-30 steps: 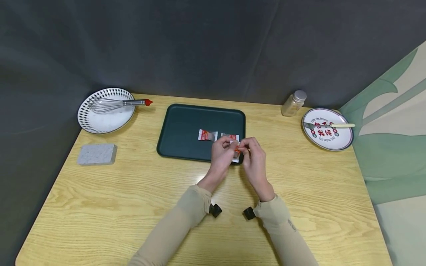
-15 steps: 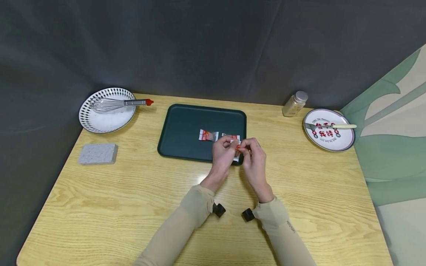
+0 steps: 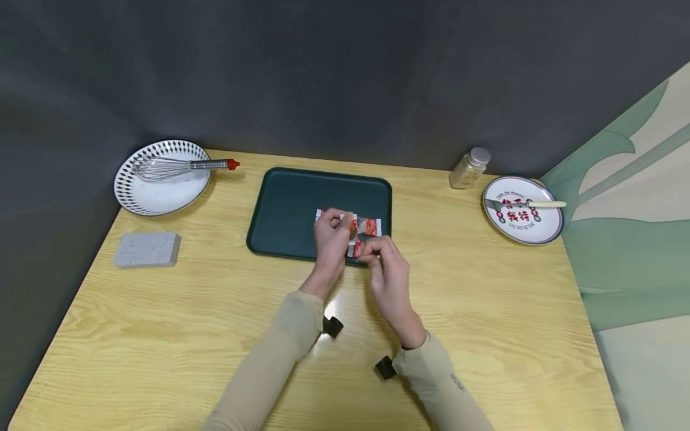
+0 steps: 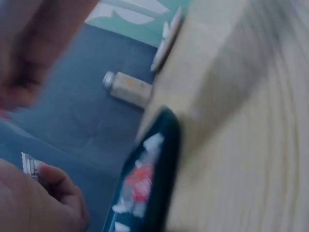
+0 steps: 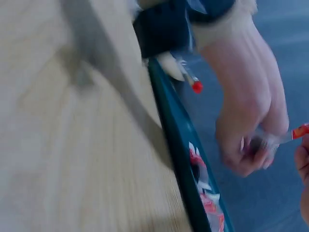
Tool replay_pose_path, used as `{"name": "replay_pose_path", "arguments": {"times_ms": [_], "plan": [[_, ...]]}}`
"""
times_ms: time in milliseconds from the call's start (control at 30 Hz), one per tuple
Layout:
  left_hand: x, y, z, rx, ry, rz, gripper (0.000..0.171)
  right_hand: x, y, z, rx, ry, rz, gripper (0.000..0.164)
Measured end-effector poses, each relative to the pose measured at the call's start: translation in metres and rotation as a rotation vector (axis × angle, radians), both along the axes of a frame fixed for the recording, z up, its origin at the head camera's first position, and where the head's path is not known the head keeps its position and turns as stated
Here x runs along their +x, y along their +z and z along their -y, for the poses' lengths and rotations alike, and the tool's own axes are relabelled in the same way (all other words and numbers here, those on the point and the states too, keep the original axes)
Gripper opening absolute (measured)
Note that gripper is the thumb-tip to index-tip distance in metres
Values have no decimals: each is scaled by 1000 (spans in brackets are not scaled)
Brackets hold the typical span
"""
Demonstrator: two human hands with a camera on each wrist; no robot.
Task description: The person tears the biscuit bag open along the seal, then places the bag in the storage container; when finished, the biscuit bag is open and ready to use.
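My left hand (image 3: pixel 331 239) pinches a small clear-and-red wrapped packet (image 5: pixel 263 141) with something dark inside, held up over the dark green tray (image 3: pixel 291 209). Thumb and forefinger of my right hand (image 3: pixel 389 272) meet just beside it, a red piece of wrapper (image 5: pixel 300 130) at their tips. In the right wrist view that red piece lines up with a clear strip leading from the packet. Similar packets lie on the tray: one right of my left hand, a red-and-white packet (image 3: pixel 372 227), and another mostly hidden behind that hand.
A white plate (image 3: pixel 162 194) with a whisk (image 3: pixel 167 169) stands at back left, a grey block (image 3: pixel 147 249) before it. At back right are a capped jar (image 3: pixel 468 170) and a plate (image 3: pixel 520 227) bearing a fork (image 3: pixel 539 204). A dark cloth (image 3: pixel 323 72) hangs behind.
Both hands have shifted left over the tray, and the gap between them has widened. My right hand has dropped a little nearer the tray's front edge. The packet moved left with my left hand.
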State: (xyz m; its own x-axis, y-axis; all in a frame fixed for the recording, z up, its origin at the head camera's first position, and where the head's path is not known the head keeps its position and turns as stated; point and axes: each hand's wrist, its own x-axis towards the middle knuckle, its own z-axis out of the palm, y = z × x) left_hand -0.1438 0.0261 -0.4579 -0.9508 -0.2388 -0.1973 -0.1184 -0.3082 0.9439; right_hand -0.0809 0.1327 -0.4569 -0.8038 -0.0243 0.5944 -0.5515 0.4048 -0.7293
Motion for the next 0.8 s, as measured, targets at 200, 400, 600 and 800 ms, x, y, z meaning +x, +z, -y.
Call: {"name": "replay_pose_path", "arguments": {"times_ms": [200,400,600,800], "plan": [[8,1,18,-18,-121,-29,12,-13,12,0,-196,29,304,7],[14,-7,31,-49,-238,-48,15,-27,16,-5,-330,96,609,9],[17,-10,58,-66,-203,-35,10,-50,13,-1,-170,155,677,14],[16,-16,85,-57,-226,-13,10,-73,7,11,102,229,637,9]]}}
